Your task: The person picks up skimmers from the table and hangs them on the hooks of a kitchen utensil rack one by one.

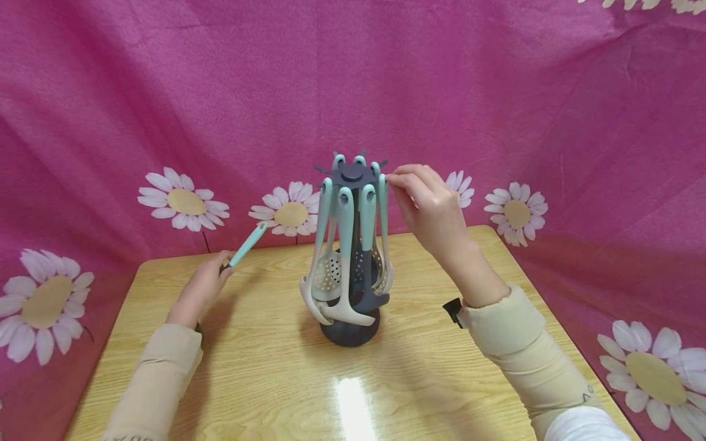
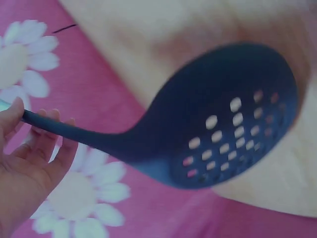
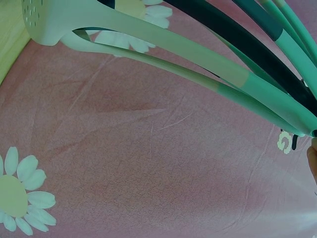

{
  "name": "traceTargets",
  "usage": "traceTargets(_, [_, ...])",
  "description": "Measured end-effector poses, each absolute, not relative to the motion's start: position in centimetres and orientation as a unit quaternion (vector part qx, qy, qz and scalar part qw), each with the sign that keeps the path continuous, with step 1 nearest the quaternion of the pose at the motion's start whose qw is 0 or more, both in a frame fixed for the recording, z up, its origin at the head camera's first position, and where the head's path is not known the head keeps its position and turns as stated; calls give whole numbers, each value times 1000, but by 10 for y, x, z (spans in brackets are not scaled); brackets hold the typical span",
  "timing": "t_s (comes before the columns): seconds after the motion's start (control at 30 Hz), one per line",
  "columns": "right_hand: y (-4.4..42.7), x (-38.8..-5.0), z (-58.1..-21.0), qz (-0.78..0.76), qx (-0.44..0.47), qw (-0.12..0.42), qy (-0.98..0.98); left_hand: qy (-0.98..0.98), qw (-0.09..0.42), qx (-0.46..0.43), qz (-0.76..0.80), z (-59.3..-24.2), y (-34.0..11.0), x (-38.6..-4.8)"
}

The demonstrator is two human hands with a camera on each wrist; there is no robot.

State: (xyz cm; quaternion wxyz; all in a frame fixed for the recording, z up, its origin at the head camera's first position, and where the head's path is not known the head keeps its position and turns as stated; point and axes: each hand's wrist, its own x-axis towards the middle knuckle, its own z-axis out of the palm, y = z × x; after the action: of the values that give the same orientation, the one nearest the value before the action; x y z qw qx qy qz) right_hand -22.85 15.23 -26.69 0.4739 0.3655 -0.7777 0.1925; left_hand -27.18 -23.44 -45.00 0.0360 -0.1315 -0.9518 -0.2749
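At the left, my left hand (image 1: 204, 283) holds a skimmer (image 1: 247, 246). The left wrist view shows its dark, round, perforated head (image 2: 233, 124); thumb and fingers grip the neck, and the mint handle runs out of that view. A dark rotating utensil rack (image 1: 350, 331) stands mid-table, hung with several mint-handled utensils, among them a pale turner (image 1: 345, 257) and a pale perforated spoon (image 1: 330, 275). My right hand (image 1: 432, 205) pinches the rack's right hook at the top, beside a handle's end. Only a fingertip (image 3: 312, 158) of it shows in the right wrist view.
The wooden table (image 1: 265, 380) has rounded back corners. A pink cloth (image 1: 248, 79) with white daisies hangs behind and at both sides. A bright light reflection lies on the table in front of the rack.
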Motion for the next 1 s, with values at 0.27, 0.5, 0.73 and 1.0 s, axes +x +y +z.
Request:
traceTargets(0.27, [151,-227,-264,195,366,474,-777,-932,78,-169,-310,-417,-205,-273])
traceTargets(0.5, [151,-227,-264,197,364,475,-777,-916,105,-180,-343,-391,-183,-267])
traceTargets(0.73, [151,-227,-265,201,361,480,-774,-888,168,-210,-373,-373,-162,-265])
traceTargets(1.0, [151,-229,-268,203,361,485,-771,-861,197,-233,-407,-359,-142,-264])
